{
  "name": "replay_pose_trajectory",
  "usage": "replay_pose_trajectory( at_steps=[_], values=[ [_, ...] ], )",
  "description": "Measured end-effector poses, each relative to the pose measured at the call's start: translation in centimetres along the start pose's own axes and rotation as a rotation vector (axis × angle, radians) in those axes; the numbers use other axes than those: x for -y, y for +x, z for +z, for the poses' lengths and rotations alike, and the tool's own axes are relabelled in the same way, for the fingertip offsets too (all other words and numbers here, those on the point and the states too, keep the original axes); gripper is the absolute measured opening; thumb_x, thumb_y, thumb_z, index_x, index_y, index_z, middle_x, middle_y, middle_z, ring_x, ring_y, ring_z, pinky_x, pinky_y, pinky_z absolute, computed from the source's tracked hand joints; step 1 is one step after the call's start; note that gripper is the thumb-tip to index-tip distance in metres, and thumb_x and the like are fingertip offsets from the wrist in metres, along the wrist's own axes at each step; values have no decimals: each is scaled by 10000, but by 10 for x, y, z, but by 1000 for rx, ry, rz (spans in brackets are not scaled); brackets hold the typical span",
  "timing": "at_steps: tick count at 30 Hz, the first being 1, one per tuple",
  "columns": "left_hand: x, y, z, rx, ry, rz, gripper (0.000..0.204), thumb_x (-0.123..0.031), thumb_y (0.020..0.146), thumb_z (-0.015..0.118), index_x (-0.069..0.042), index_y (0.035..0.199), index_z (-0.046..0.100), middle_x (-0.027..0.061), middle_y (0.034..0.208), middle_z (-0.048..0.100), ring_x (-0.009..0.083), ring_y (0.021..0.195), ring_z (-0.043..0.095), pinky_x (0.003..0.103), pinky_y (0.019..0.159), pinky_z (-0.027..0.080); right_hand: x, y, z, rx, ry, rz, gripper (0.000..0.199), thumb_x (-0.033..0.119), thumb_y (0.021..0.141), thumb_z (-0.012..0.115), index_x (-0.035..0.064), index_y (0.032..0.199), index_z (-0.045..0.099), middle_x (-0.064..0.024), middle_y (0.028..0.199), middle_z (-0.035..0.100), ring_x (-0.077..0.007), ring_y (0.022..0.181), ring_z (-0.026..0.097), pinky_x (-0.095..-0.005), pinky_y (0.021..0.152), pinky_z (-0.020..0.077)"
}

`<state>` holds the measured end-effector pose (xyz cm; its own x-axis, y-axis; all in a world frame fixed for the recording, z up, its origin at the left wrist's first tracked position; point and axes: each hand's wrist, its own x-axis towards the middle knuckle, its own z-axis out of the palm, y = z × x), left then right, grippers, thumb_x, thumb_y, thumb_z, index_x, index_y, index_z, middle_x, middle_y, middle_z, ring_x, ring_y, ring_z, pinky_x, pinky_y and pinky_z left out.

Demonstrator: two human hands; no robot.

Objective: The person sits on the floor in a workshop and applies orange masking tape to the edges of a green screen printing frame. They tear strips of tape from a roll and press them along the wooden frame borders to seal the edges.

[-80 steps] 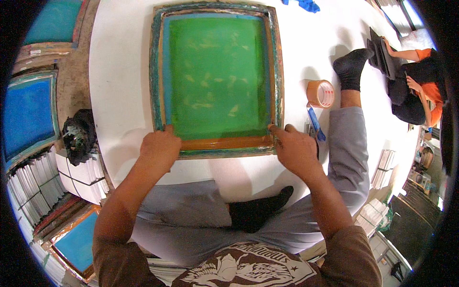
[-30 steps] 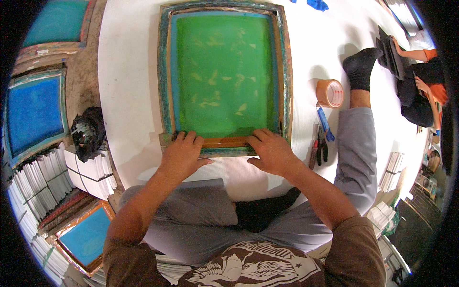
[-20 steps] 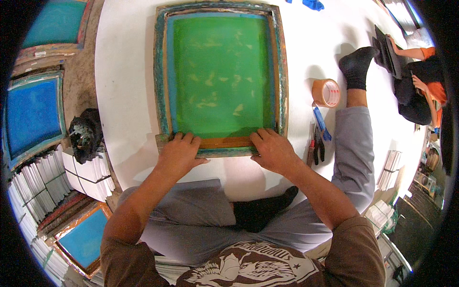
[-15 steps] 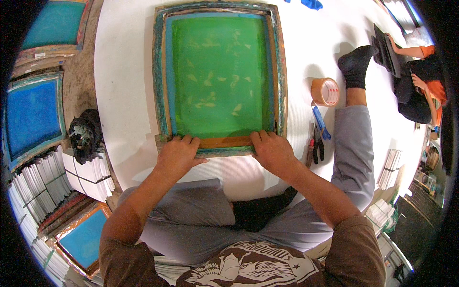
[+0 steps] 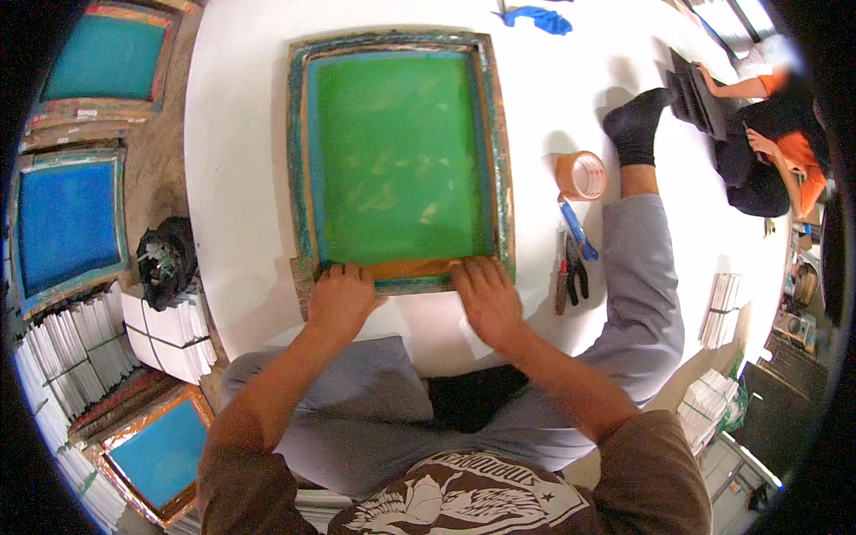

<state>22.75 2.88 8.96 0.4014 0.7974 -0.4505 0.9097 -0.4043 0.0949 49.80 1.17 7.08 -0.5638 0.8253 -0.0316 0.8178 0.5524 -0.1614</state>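
A screen-printing frame (image 5: 499,178) with green mesh (image 5: 392,152) lies in front of me, its wooden border stained with paint. A strip of brown tape (image 5: 410,267) runs along the inside of its near edge. At the strip's left end, my left hand (image 5: 343,296) has its fingers curled over the near edge of the frame. My right hand (image 5: 486,299) is at the strip's right end, with fingers stretched forward and lying on the tape and frame. Both palms hang on the near side of the edge, and the thumbs are partly hidden.
Right of the frame lie a brown tape roll (image 5: 581,176), a blue-handled cutter (image 5: 578,230) and pliers (image 5: 577,276). My outstretched leg (image 5: 637,267) borders them. More screens (image 5: 71,223) and paper stacks (image 5: 169,330) stand at left. Another person (image 5: 776,152) sits at far right, handling dark sheets.
The whole view has shifted a little. My right hand's fingers have straightened and lie flatter on the near edge. My left hand stays near the left corner.
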Motion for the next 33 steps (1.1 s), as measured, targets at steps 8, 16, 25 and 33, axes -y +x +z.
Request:
replay_pose_trajectory(
  at_steps=[8,16,25,33],
  values=[
    [-8,8,18,-67,3,-95,792,-702,826,639,9,1175,643,193,1032,677,345,950,697,430,783,593,-1,6,-1,178,-31,87,722,371,912,691,-14,1456,414,-204,1027,656,-345,948,657,-469,1026,483],
    [2,1,10,31,44,-123,869,-766,808,599,34,1142,649,195,984,691,338,914,715,455,842,572,-8,27,-24,364,-189,-79,946,487,924,661,-14,1590,213,-127,763,675,-309,845,694,-510,1255,134],
    [26,-18,0,-330,236,103,742,-656,814,689,9,1141,720,201,1204,703,359,1275,573,551,1265,66,-44,20,-69,327,-44,34,1179,376,766,852,79,1621,96,-198,1047,728,-350,1324,516,-600,1245,56],
    [36,-23,11,-340,212,118,690,-576,801,746,-2,1182,714,168,1255,691,365,1382,469,585,1263,15,-56,6,-47,183,-164,-182,1144,386,738,853,126,1617,167,-179,1162,703,-343,1328,520,-572,1262,84]
  ],
)
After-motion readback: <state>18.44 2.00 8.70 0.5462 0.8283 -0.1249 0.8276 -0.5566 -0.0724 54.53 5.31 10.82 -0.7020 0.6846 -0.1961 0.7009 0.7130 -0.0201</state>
